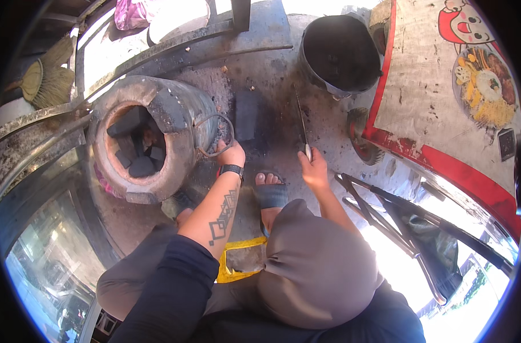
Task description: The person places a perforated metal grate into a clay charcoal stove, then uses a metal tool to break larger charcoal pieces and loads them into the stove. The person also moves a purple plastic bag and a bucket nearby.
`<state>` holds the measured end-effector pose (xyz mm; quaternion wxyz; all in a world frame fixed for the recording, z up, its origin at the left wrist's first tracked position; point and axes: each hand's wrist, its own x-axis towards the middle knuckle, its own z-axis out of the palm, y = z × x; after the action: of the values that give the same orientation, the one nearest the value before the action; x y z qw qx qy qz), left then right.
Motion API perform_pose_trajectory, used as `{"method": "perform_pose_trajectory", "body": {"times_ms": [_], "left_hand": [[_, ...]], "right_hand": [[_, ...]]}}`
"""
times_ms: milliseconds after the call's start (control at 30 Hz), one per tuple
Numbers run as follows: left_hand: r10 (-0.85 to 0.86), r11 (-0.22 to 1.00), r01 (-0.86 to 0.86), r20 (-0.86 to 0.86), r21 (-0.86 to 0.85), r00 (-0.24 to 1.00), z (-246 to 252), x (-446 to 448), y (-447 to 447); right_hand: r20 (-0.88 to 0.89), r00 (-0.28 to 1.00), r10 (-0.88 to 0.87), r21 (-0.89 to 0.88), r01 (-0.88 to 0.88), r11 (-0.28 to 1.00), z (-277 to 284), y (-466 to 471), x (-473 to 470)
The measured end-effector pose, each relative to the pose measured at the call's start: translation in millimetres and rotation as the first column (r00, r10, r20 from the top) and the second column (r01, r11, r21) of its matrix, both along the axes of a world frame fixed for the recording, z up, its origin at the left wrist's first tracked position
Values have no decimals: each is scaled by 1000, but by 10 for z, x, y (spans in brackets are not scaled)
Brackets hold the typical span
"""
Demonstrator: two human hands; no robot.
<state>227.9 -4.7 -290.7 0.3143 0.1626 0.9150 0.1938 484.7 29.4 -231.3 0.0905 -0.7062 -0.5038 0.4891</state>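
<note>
A clay charcoal stove in a metal shell stands to the left, its round opening facing up towards me. Black charcoal lumps lie inside the opening. My left hand grips the wire loop handle on the stove's right side; its fingertips are partly hidden. In my right hand is a knife with a pale handle and a long, thin dark blade pointing away from me. The blade is over the floor, apart from the stove.
A dark rectangular block lies on the sooty floor. Beyond the knife tip stands a black bucket. A printed, red-edged panel with wheels bounds the right, near a folding metal frame. A straw brush sits far left.
</note>
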Motion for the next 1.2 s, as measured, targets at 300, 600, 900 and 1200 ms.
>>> {"method": "perform_pose_trajectory", "body": {"times_ms": [300, 600, 900, 1200], "left_hand": [[-114, 986, 124, -87, 115, 990, 72, 22, 417], [-105, 960, 55, 172, 273, 979, -134, 117, 560], [-92, 978, -9, 472, 208, 877, -99, 401, 203], [-61, 985, -44, 584, 164, 810, 44, 191, 404]], "right_hand": [[-142, 990, 23, 39, -18, 999, 205, -84, -297], [87, 958, 273, 169, -285, 944, 306, 231, -505], [220, 900, 377, 36, -394, 918, 333, 71, -440], [167, 930, 326, 177, -354, 918, 255, -44, -257]]}}
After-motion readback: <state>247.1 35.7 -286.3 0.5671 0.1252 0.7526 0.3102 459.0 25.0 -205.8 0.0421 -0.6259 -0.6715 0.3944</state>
